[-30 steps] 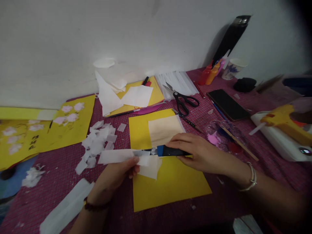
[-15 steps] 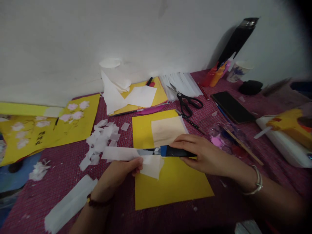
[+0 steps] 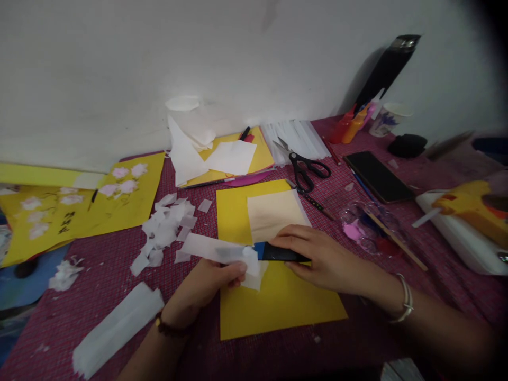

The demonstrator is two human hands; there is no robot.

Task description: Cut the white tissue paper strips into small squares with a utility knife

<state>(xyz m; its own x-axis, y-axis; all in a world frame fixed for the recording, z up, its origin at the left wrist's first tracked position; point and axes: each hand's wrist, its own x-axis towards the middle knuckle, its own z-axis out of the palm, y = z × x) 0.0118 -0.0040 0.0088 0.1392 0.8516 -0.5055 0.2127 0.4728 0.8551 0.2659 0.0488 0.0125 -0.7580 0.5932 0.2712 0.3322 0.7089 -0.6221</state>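
Observation:
My left hand (image 3: 212, 280) pinches a folded strip of thin white paper (image 3: 210, 248) between thumb and fingers, above the left part of a yellow sheet (image 3: 278, 304). In my right hand (image 3: 317, 254) is a utility knife (image 3: 281, 252) with a black and blue handle, pointing left. Its blade lies inside the fold and shows faintly through the paper. Under the hands, a cream paper square (image 3: 275, 211) rests on the yellow sheet. A heap of small white paper pieces (image 3: 166, 225) lies left of the strip.
Black-handled scissors (image 3: 304, 166) lie behind the yellow sheet. To the right are a paint palette (image 3: 365, 230), a phone (image 3: 379, 176) and a yellow glue gun (image 3: 468, 203). A white paper roll (image 3: 117, 328) lies front left, near yellow sheets with pink flowers (image 3: 127, 186).
The knife blade has gone into the paper's fold, where it was partly exposed before. My left hand and the strip have shifted slightly right, the strip now tilting downward to the right.

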